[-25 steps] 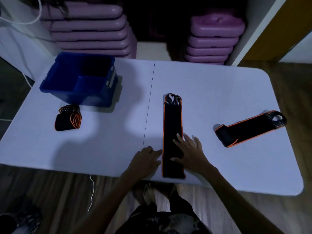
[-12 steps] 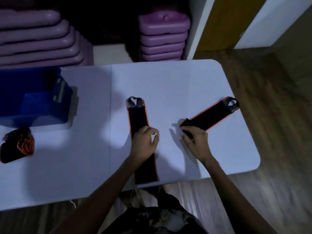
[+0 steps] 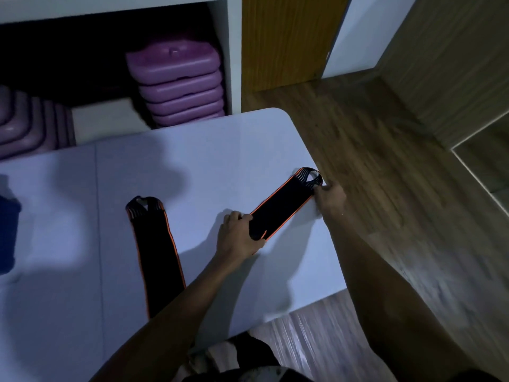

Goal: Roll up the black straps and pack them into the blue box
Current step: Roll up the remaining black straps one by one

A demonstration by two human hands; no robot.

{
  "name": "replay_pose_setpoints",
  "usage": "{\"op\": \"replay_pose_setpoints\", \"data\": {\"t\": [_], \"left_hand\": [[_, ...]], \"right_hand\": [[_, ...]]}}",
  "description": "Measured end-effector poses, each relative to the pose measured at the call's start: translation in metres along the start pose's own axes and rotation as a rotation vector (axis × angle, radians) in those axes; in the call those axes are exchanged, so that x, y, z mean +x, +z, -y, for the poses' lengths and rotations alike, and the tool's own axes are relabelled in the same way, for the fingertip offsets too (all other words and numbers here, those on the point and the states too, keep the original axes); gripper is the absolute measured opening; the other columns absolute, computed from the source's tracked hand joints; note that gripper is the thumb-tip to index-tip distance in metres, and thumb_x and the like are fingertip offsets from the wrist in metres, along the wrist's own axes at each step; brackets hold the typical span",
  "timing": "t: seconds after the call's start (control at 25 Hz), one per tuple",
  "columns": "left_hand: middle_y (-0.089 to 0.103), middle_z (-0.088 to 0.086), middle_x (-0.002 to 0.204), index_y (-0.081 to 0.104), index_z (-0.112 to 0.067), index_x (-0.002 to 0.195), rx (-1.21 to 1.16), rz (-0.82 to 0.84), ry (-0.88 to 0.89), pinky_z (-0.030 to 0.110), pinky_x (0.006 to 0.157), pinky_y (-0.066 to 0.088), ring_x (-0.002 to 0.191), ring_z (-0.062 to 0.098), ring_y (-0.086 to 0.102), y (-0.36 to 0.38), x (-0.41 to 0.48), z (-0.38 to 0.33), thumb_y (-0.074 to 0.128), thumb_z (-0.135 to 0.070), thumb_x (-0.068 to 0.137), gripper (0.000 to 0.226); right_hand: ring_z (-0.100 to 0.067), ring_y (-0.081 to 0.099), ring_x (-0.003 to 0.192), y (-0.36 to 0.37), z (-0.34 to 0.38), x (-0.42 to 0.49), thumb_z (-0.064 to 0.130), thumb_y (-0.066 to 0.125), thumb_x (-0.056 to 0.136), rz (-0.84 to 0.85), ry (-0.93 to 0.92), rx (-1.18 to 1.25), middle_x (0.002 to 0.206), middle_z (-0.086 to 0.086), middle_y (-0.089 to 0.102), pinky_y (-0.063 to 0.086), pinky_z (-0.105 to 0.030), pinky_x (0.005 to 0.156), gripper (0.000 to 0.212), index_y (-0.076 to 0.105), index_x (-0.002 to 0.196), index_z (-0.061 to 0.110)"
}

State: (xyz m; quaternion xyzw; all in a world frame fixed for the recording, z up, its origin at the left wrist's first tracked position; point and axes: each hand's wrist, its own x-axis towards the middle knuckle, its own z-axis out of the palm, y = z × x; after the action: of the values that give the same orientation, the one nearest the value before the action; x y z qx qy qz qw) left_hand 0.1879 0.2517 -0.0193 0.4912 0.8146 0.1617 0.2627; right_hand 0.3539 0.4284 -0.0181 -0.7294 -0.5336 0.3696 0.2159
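Starting at the left edge, a corner of the dark blue plastic box (image 3: 7,232) is visible on the pale white surface (image 3: 220,150), well apart from both hands. Behind the surface, stacked purple plastic step platforms (image 3: 179,84) sit in a dark shelf recess.

Near the middle of the surface lies a flat black fabric strap with orange edging (image 3: 155,252). It runs from its looped far end toward the near edge, where the left forearm crosses over its near end. Neither hand touches this strap.

To its right, a second black strap with orange edging (image 3: 281,208) lies diagonally near the right edge of the surface, looped end pointing far and right. This strap spans the gap between the two hands.

The left hand (image 3: 238,235) grips the near end of the diagonal strap. Its fingers are curled closed over the end, with the thumb side against the strap's lower edge.

The right hand (image 3: 330,198) holds the far end just below the loop, fingers pinched together on the strap at the surface's edge. Wooden flooring (image 3: 385,150) lies to the right.
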Motion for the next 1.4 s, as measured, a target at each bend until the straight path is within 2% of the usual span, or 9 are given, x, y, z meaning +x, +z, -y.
{"op": "replay_pose_setpoints", "data": {"t": [0.12,0.24,0.36,0.56,0.64,0.88,1.04,1.16,1.4], "left_hand": [[0.056,0.008,0.117,0.056,-0.018,0.118,-0.063,-0.074,-0.073,0.036,0.092,0.046,0.117,0.027,0.045,-0.005,-0.002,0.0,0.072,-0.048,0.062,0.065],[0.054,0.009,0.123,0.05,-0.021,0.127,-0.092,-0.059,-0.134,0.039,0.097,0.045,0.12,0.027,0.045,-0.012,-0.006,0.006,0.073,-0.05,0.063,0.075],[0.054,0.007,0.12,0.055,-0.018,0.123,-0.297,-0.111,-0.108,0.027,0.093,0.043,0.116,0.021,0.048,-0.018,-0.014,0.014,0.081,-0.038,0.061,0.07],[0.057,0.009,0.112,0.064,-0.009,0.107,-0.428,-0.486,0.051,-0.001,0.088,0.033,0.107,0.004,0.051,-0.047,-0.05,0.026,0.087,-0.021,0.059,0.055],[0.057,0.011,0.112,0.064,-0.005,0.107,-0.424,-0.626,0.09,0.003,0.092,0.034,0.107,-0.004,0.048,-0.061,-0.077,0.038,0.086,-0.02,0.061,0.053],[0.052,0.009,0.111,0.065,-0.014,0.105,-0.392,-0.826,-0.093,0.012,0.095,0.039,0.107,0.013,0.051,-0.063,-0.172,0.081,0.077,-0.042,0.061,0.054],[0.052,0.008,0.111,0.064,-0.016,0.101,-0.419,-0.935,-0.182,0.023,0.09,0.047,0.108,0.011,0.05,-0.051,-0.204,0.105,0.077,-0.042,0.062,0.048],[0.052,0.01,0.109,0.064,-0.017,0.097,-0.45,-1.007,-0.152,0.019,0.092,0.045,0.113,0.008,0.05,-0.049,-0.212,0.109,0.08,-0.035,0.062,0.043],[0.048,0.01,0.111,0.06,-0.019,0.098,-0.449,-1.004,-0.028,0.018,0.094,0.044,0.119,0.01,0.049,-0.04,-0.226,0.112,0.083,-0.034,0.061,0.046]], "right_hand": [[-0.029,0.062,0.102,0.007,-0.001,0.014,0.016,0.058,0.085,0.0,-0.047,-0.007,0.105,-0.013,0.071,0.039,-0.024,0.075,0.034,0.065,0.117,0.009],[-0.025,0.065,0.098,0.013,-0.004,0.016,0.014,0.056,0.085,-0.031,-0.076,0.045,0.107,-0.01,0.072,0.041,-0.022,0.074,0.03,0.07,0.112,0.013],[-0.025,0.068,0.093,0.016,-0.001,0.017,0.011,0.058,0.085,-0.023,-0.104,0.165,0.1,-0.011,0.074,0.053,-0.029,0.081,0.025,0.073,0.104,0.01],[-0.02,0.066,0.069,0.024,0.035,-0.005,0.001,0.058,0.087,0.29,-0.11,0.53,0.084,-0.013,0.068,0.058,-0.031,0.061,0.016,0.07,0.095,0.005],[-0.018,0.063,0.066,0.037,0.059,-0.029,0.001,0.058,0.087,0.441,-0.162,0.528,0.08,-0.01,0.067,0.056,-0.028,0.06,0.015,0.071,0.091,0.009],[-0.003,0.056,0.043,0.111,0.118,-0.129,-0.002,0.058,0.088,0.892,-0.171,0.446,0.05,0.007,0.064,0.045,-0.014,0.043,0.013,0.068,0.095,0.003],[-0.011,0.055,0.045,0.166,0.13,-0.181,-0.003,0.058,0.088,1.081,-0.134,0.304,0.061,-0.003,0.066,0.043,-0.017,0.04,0.019,0.066,0.105,-0.004],[-0.012,0.048,0.041,0.199,0.136,-0.198,-0.006,0.058,0.086,1.039,-0.088,0.188,0.069,-0.009,0.057,0.039,-0.018,0.037,0.022,0.064,0.108,-0.006],[-0.015,0.039,0.029,0.238,0.141,-0.196,-0.009,0.056,0.085,0.859,-0.018,0.174,0.035,-0.002,0.049,0.032,-0.017,0.033,0.014,0.066,0.086,0.001]]}}
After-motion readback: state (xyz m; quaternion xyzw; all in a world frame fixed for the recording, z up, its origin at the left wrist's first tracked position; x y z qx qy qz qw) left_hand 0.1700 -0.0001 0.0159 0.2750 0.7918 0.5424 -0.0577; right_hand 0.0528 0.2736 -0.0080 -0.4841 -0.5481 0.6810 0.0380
